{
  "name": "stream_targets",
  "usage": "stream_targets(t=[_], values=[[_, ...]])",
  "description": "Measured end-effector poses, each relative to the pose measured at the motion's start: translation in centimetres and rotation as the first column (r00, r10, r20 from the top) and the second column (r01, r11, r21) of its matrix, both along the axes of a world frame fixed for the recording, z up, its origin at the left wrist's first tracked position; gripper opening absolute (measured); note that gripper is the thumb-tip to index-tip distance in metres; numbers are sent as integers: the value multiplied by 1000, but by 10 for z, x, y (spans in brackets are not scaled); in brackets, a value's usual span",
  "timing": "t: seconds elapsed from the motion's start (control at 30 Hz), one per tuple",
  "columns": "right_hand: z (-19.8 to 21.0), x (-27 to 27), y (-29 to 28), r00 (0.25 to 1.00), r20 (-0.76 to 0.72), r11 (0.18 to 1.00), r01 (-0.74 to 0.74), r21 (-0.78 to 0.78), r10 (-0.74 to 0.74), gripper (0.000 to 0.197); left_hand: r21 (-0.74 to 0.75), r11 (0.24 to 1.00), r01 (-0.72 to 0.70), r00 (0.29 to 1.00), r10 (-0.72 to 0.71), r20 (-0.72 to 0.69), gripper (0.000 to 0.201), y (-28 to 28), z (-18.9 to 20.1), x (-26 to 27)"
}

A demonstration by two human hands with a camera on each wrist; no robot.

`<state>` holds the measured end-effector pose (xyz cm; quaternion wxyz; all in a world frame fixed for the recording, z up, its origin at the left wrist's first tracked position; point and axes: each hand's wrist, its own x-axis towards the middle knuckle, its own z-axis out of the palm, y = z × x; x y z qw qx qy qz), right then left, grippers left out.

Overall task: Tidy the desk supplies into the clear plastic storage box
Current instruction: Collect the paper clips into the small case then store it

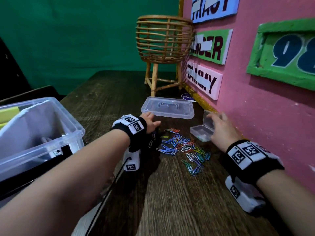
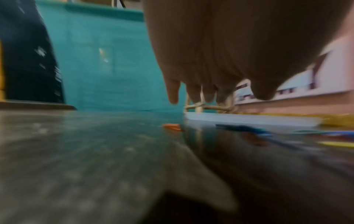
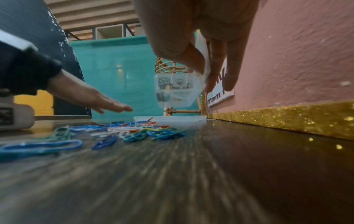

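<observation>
A heap of coloured paper clips [image 1: 184, 148] [image 3: 134, 131] lies on the dark wooden desk. My right hand [image 1: 214, 123] [image 3: 205, 75] pinches a small clear hinged case [image 1: 202, 132] [image 3: 176, 91], lid open, between thumb and fingers; in the right wrist view it hangs just above the desk. My left hand [image 1: 153, 119] [image 2: 220, 94] hovers flat at the heap's left edge, fingers stretched out and holding nothing. The big clear plastic storage box [image 1: 68, 116] stands at the left with yellow-green items inside. Its clear lid [image 1: 167, 108] lies flat on the desk behind the clips.
A pink board [image 1: 255, 99] with name signs and a gold glitter edge [image 3: 287, 119] runs close along the right. A rattan basket stand [image 1: 163, 48] sits at the back by the board. A green backdrop closes off the rear.
</observation>
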<state>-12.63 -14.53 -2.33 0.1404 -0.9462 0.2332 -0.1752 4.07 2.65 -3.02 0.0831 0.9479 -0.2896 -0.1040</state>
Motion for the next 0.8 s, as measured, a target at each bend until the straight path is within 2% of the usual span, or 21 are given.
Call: stream_targets(t=[0.07,0.13,0.27,0.33,0.43,0.5,0.6,0.7,0.8], values=[[-1,2,-2,1000,-15,1000,25,-17,-26,63,114,993,-27,999,31,-32,59,1,-4,0],[-1,3,-4,998,-24,998,64,-27,-65,65,196,981,9,998,5,-68,57,-3,-2,-12],[-2,5,-7,993,-27,992,117,-52,-118,67,182,948,262,950,-219,-224,56,-10,7,-44],[-3,6,-8,990,-17,989,141,-35,-142,69,167,935,312,921,-255,-294,59,-9,11,-59],[-4,6,-9,986,-20,986,165,-7,-165,72,85,963,257,958,-242,-154,65,-2,8,-68],[-3,6,-8,985,-27,986,168,-5,-169,68,51,993,110,993,-108,-40,71,7,5,-56],[-2,5,-7,986,-24,986,165,-3,-165,63,152,982,-116,991,125,-56,78,26,2,-35],[-4,6,-8,988,15,988,156,-15,-156,57,270,957,-103,991,122,-57,79,27,-4,-41],[-5,8,-9,987,30,988,156,-3,-156,56,280,959,39,997,-18,-80,84,12,-8,-70]])
